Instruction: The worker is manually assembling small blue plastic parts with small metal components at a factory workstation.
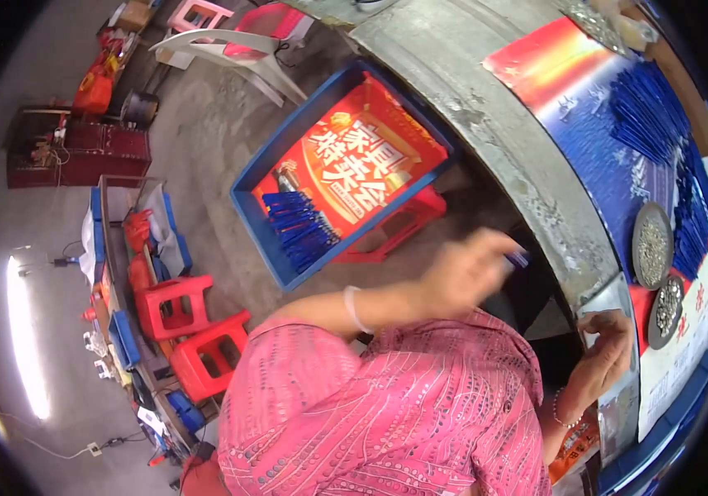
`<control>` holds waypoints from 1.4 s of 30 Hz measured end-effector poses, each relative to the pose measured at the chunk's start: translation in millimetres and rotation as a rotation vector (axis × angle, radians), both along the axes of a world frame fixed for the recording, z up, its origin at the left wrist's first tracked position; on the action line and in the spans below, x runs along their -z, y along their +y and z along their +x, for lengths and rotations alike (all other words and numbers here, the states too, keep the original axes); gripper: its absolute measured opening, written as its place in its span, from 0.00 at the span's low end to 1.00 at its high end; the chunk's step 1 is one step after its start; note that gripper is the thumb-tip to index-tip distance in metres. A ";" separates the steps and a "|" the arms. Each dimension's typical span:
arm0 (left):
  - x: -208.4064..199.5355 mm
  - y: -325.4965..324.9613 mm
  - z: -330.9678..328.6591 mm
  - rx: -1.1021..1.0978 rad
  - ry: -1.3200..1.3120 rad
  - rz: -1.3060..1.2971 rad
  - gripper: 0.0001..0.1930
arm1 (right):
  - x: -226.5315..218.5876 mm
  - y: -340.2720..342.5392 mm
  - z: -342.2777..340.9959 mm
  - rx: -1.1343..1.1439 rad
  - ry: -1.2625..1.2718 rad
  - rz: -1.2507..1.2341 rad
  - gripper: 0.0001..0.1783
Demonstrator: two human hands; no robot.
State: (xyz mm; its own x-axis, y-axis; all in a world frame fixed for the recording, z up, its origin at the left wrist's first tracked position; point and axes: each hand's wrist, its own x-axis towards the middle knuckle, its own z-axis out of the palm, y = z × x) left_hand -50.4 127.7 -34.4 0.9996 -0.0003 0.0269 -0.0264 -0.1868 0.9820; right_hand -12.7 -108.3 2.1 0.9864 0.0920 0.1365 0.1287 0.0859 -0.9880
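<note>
My left hand [471, 273] is smeared by motion in front of my body, beside the table edge. It is closed on a small dark-blue slim piece [518, 259], whose exact kind is too blurred to tell. Curled at the near edge of the table, my right hand [606, 357] has its fingers pressed together; what they hold, if anything, is hidden. Right of it on the table sit two round dishes of small silvery metal parts, the larger dish [653, 246] and the smaller dish [666, 312]. Farther back lies a pile of slim blue pieces [650, 112].
A blue tray [248, 240], lined with red printed sheet, holds a row of blue pieces [300, 231] and rests on a red stool [403, 223]. Further red stools [197, 364] stand at the left by a cluttered shelf. The worn metal table [527, 178] curves along the right.
</note>
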 end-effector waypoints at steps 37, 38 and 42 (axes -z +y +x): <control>3.3 202.0 -6.9 -0.439 -0.270 0.895 0.11 | -21.5 -13.9 6.0 -0.273 -0.134 -0.588 0.09; -4.2 181.3 11.0 -0.413 -0.313 0.779 0.11 | -21.7 -16.4 5.5 -0.264 -0.161 -0.570 0.08; -44.9 72.5 90.3 -0.018 -0.390 0.558 0.14 | -14.8 -34.6 -0.9 -0.071 -0.197 -0.598 0.09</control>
State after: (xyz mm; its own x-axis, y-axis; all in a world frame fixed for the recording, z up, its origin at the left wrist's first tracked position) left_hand 39.9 200.2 10.6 0.9170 -0.1018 0.3856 -0.3508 -0.6661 0.6582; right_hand -13.6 -143.0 17.0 0.9367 0.2724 0.2199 0.3273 -0.4585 -0.8262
